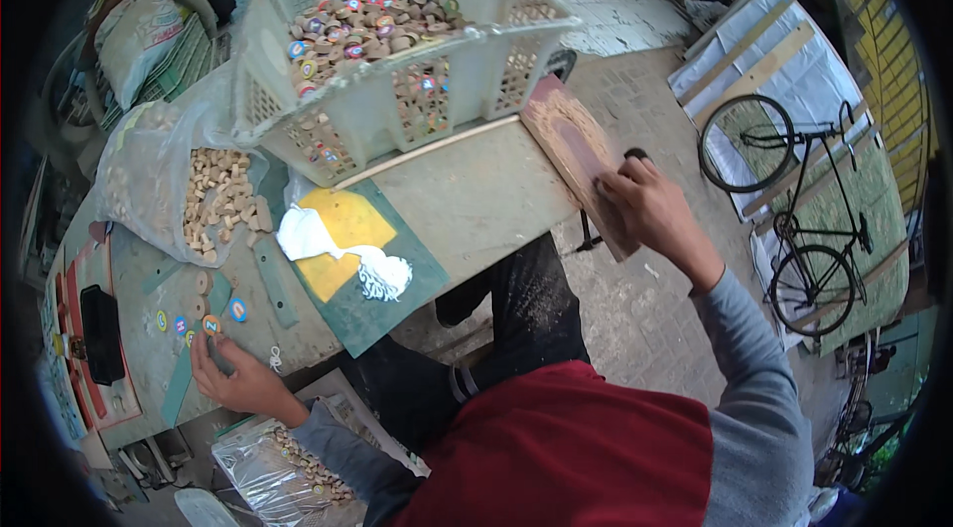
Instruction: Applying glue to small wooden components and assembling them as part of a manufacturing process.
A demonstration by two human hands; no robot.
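At the left of the table, my left hand (238, 380) has its thumb and fingertips closed at the edge of a small orange-faced wooden disc (210, 325). Close by lie a blue-faced disc (237, 309), a yellow-green one (162, 321) and plain wooden discs (204, 282). My right hand (650, 207) is closed and presses down on a long board (571, 135) strewn with sawdust, which juts past the table's right edge. What its fingers hold is hidden; a dark band or cover shows at one finger.
A large pale plastic crate (397, 100) full of discs stands at the back. A clear bag (149, 180) spills wooden pieces beside a green sheet (397, 274) with yellow and white on it. Below the table edge lies a plastic-lined tray (263, 467). A bicycle (794, 219) is at right.
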